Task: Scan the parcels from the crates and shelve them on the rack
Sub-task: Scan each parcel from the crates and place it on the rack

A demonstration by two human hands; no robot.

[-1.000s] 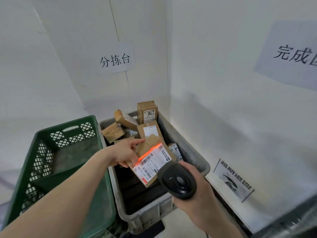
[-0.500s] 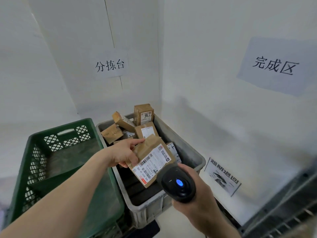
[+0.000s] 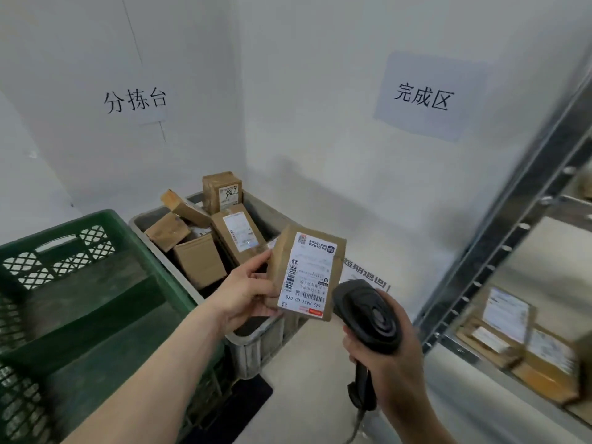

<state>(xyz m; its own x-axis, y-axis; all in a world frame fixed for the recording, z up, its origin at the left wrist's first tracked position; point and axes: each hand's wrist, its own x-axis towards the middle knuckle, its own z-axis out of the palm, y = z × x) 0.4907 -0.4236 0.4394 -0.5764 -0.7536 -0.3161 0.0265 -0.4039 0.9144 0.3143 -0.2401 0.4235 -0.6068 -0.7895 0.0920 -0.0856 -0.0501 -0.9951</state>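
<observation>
Parcel (image 3: pixel 306 272) in brown paper with a white shipping label, held up by the person's left hand (image 3: pixel 243 291), fingers and thumb pinching its left edge. It hangs in the air over the near right corner of a grey crate (image 3: pixel 256 342), label facing the person. The right hand (image 3: pixel 389 357) is wrapped around the handle of a black barcode scanner (image 3: pixel 365 315), whose head sits just below and to the right of the parcel; no scan beam shows on the label.

Behind, the grey crate holds several more brown parcels (image 3: pixel 221 225) piled at its far end, none yet shelved. A green crate (image 3: pixel 96 219) stands to its left; no parcels show in the part that is visible. At the right edge, blurred, a metal rack (image 3: pixel 512 219) carries a few labelled parcels on one shelf (image 3: pixel 474 354), so some work looks done.

By my judgement the task is partway: this parcel awaits shelving, and the heap in the grey crate remains.
</observation>
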